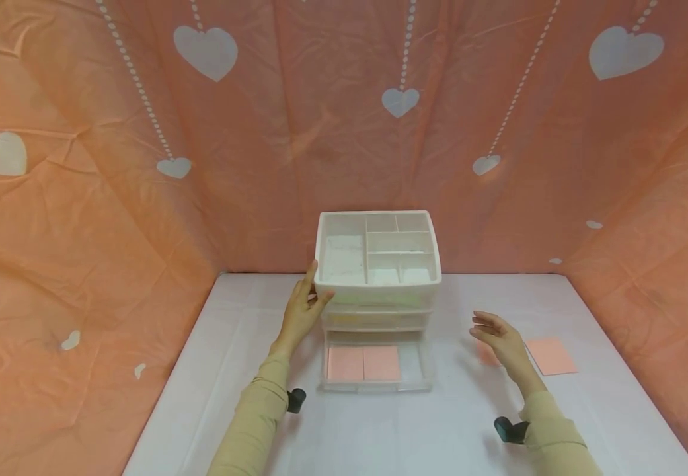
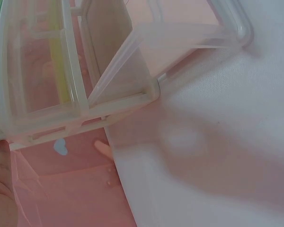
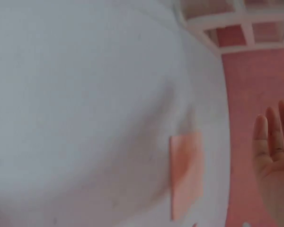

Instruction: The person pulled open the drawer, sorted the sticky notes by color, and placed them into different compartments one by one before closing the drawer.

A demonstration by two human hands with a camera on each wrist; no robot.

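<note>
A white plastic drawer organizer (image 1: 377,285) stands with its clear bottom drawer (image 1: 376,387) pulled out. Two pink paper squares (image 1: 345,363) lie side by side in that drawer. My left hand (image 1: 301,314) grips the organizer's upper left front corner, thumb at the front and fingers along the side; only part of this hand (image 2: 2,189) shows in the left wrist view. To the right, my right hand (image 1: 503,344) hovers above the table, empty, with its fingers loosely extended. Beneath it is a pink square (image 1: 486,354), partly hidden; another pink square (image 1: 552,356) lies farther right.
The organizer's top tray (image 1: 344,258) is split into several compartments. Two upper drawers (image 1: 377,320) are closed, with yellow and green showing faintly through them. A white table (image 1: 248,311) meets a pink cloth backdrop (image 1: 344,152) with hearts behind and at both sides.
</note>
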